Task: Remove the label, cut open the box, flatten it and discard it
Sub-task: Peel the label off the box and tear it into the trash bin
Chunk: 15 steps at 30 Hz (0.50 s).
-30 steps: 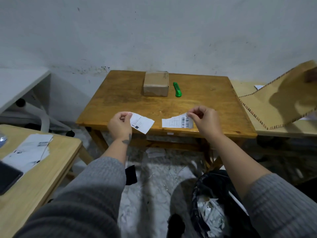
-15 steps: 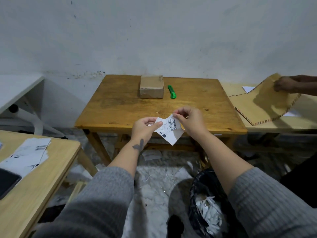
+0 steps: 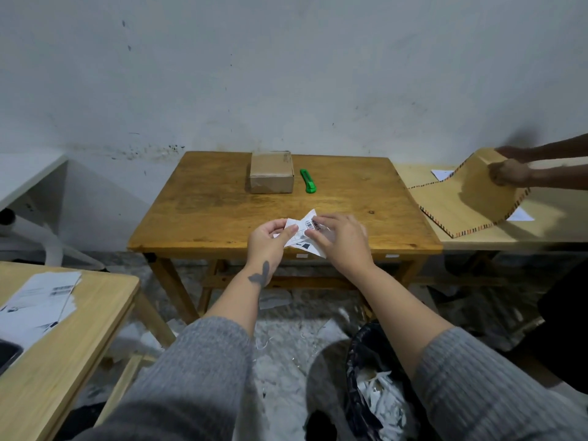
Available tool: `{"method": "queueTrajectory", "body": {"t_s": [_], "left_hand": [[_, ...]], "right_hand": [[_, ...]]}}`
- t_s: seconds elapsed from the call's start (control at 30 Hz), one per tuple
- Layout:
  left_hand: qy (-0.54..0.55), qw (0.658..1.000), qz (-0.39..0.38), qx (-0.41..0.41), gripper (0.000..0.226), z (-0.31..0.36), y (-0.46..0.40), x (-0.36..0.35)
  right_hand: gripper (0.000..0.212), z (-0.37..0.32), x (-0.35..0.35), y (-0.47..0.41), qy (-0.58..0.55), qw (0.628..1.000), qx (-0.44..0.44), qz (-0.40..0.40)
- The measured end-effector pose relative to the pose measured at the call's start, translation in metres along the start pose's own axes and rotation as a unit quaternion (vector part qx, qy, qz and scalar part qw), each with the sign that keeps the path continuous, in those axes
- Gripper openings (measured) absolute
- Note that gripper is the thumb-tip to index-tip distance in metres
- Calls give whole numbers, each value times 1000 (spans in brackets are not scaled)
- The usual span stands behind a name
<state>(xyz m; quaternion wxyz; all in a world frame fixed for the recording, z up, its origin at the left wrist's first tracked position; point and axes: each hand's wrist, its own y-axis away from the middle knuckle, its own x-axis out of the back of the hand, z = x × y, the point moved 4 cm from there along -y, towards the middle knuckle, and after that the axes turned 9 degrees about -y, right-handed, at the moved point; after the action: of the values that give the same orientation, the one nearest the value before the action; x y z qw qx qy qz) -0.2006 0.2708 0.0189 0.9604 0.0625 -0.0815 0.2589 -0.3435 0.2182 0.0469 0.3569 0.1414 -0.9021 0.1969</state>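
Observation:
A small closed cardboard box (image 3: 271,172) sits at the far middle of the wooden table (image 3: 222,198). Just right of it lies a green box cutter (image 3: 308,180). Over the table's near edge, my left hand (image 3: 269,241) and my right hand (image 3: 340,240) pinch the torn white label pieces (image 3: 302,232), stacked together, with a barcode showing on top. Both hands are well short of the box and the cutter.
A black-lined bin (image 3: 378,389) with paper scraps stands on the floor at the lower right. A light table (image 3: 63,338) at the left carries papers (image 3: 38,300). At the right, another person's hands (image 3: 509,170) bend a large cardboard sheet (image 3: 467,198) over a neighbouring table.
A second ago my hands held two torn label pieces apart. They have come together and now hold the pieces stacked. The person at the right has bent the cardboard sheet further.

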Motion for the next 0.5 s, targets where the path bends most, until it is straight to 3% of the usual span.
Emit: {"method": "queueTrajectory", "body": {"t_s": [0.1,0.23,0.5], "left_hand": [[9,1000,-5,7,25,-2,3,-4],[49,998,6,24,19,-7,9,-8],[58,996,-18,59,21,3,17,-23]], "right_hand": [[41,2,3,3,-164,982,-90,-26],[36,8,8,16,-372,906,-201,7],[26,16,27,28,-414,875,-246,47]]}}
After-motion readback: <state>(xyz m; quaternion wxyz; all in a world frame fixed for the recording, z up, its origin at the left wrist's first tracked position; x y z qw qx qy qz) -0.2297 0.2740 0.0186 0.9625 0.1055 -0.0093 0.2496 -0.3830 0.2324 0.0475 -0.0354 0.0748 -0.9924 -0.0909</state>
